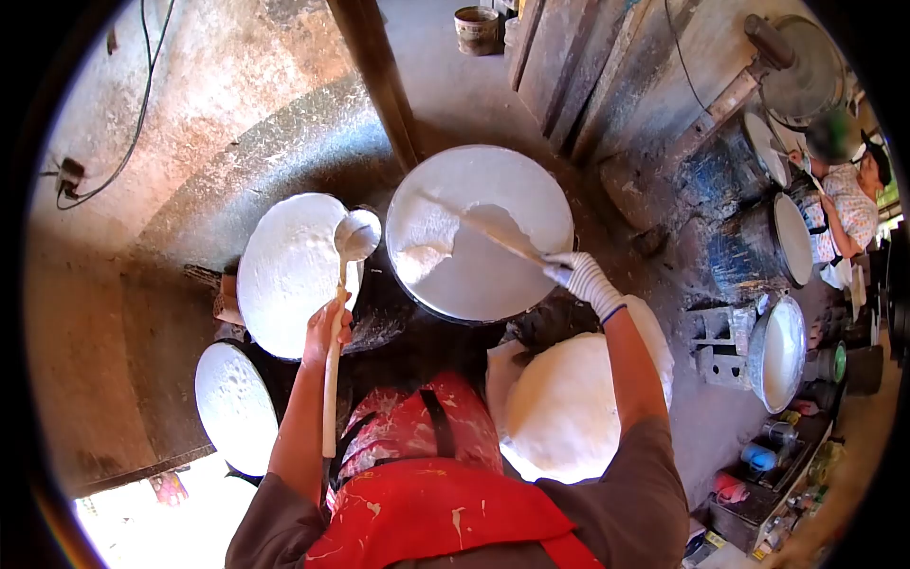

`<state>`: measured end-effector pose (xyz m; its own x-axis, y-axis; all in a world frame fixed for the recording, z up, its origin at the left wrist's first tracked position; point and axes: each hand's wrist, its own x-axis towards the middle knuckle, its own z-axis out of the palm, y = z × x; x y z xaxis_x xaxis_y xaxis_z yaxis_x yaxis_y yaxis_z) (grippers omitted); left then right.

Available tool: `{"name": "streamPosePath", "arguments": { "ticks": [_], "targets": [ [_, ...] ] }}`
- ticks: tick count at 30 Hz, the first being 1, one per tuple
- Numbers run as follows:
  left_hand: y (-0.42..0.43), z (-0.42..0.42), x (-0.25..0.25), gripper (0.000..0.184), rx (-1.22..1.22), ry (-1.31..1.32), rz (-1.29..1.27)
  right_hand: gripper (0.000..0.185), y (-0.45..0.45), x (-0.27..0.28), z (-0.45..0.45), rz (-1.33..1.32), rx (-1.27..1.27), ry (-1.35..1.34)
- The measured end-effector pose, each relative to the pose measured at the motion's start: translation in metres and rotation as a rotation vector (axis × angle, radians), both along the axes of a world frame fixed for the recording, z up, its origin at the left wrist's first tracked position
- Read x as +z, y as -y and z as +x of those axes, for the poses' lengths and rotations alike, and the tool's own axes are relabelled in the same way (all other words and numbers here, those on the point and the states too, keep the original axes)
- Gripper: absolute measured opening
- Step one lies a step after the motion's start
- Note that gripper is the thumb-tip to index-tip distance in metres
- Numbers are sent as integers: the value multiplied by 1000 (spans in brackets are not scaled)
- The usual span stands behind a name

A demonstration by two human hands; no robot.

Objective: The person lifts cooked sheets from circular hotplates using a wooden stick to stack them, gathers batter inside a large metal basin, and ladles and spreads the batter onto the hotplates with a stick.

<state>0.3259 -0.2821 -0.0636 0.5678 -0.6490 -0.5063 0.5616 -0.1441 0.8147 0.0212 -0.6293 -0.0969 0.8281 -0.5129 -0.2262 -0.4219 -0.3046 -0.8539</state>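
Observation:
My left hand [327, 329] is closed around the long pale handle of a ladle [358, 236]. The ladle's round metal bowl hangs over the edge of a round vessel of white, frothy-looking liquid [289, 284]. My right hand [586, 281], in a striped knitted glove, grips the end of a long thin stick [493, 235]. That stick slants across a wide round pale surface [474, 289] straight ahead of me. Around the stick's far part lies a whiter layer [422, 228], with a greyer patch beside it. I cannot tell whether the stick touches the surface.
Below my right forearm is a large rounded white bundle [564, 403]. Another round white-topped vessel [234, 408] stands at lower left. A blackened blue drum [749, 247], a metal basin [779, 356] and a person [846, 211] are at right. A wooden post [374, 76] stands ahead.

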Motion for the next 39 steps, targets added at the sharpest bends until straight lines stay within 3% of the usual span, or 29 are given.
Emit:
{"name": "streamPosePath", "arguments": {
  "ticks": [1, 2, 3, 5, 6, 7, 9, 12, 15, 16, 17, 18, 19, 22, 23, 25, 26, 27, 29, 32, 33, 37, 38, 39],
  "targets": [
    [0, 2, 0, 40, -6, -2, 2, 26, -4, -1, 2, -76, 50, -2],
    [0, 1, -1, 39, -9, 33, 33, 27, -12, 0, -4, 37, 80, -174],
    [-1, 0, 0, 39, -14, 34, 33, 27, -17, 9, -10, 37, 75, -172],
    [-1, -1, 0, 38, -52, 42, 84, 29, -19, 24, -32, 288, -18, -198],
    [-3, -1, -2, 37, -77, 43, 65, 31, -20, 1, -45, 250, -135, 3],
    [-6, -2, -6, 37, -90, 39, 53, 31, -30, 4, -49, 238, -149, 1],
    [-8, -2, -15, 36, -143, 24, 34, 32, -49, 11, -49, -58, -320, 71],
    [-5, -6, -14, 34, -234, 32, 48, 33, -92, 9, -56, 174, -153, -82],
    [-16, -13, -4, 33, -324, -7, 64, 34, -129, 26, -66, 269, -417, -9],
    [-15, -14, 2, 33, -354, 15, 47, 35, -141, 27, -68, 117, -424, -65],
    [-15, -15, 4, 34, -377, 33, 27, 35, -151, -7, -82, 69, -374, -30],
    [-18, -11, 0, 38, -363, -35, -34, 34, -176, 24, -72, 82, -427, -55],
    [-22, -10, 0, 44, -351, -65, -292, 34, -202, 55, -54, 86, -487, -84],
    [-20, -15, 42, 55, -257, -66, -404, 34, -247, 37, -36, 324, -769, 301],
    [-23, -20, 52, 51, -212, -124, -523, 34, -269, 38, -6, 351, -758, 346],
    [-29, -20, 73, 48, -201, -97, -463, 36, -314, 42, 54, 408, -732, 436],
    [-34, -19, 71, 45, -190, -111, -427, 39, -320, 8, 88, 429, -733, 512],
    [-40, -19, 67, 44, -199, -106, -424, 37, -328, -2, 127, 596, -917, 554],
    [-55, -19, 65, 43, -211, -127, -401, 38, -331, -24, 168, 684, -809, 645],
    [-79, -16, 53, 41, -199, -154, -408, 55, -334, -47, 173, 851, -912, 488],
    [-84, -13, 50, 41, -194, -166, -410, 50, -332, -38, 162, 886, -949, 419],
    [-97, -7, 44, 39, -180, -191, -452, 51, -339, -31, 114, 670, -1119, 666],
    [-98, -7, 41, 39, -183, -219, -462, 47, -336, -33, 119, 733, -1093, 654],
    [-99, -7, 39, 38, -184, -247, -471, 42, -342, -19, 138, 626, -1041, 660]
  ]
}}
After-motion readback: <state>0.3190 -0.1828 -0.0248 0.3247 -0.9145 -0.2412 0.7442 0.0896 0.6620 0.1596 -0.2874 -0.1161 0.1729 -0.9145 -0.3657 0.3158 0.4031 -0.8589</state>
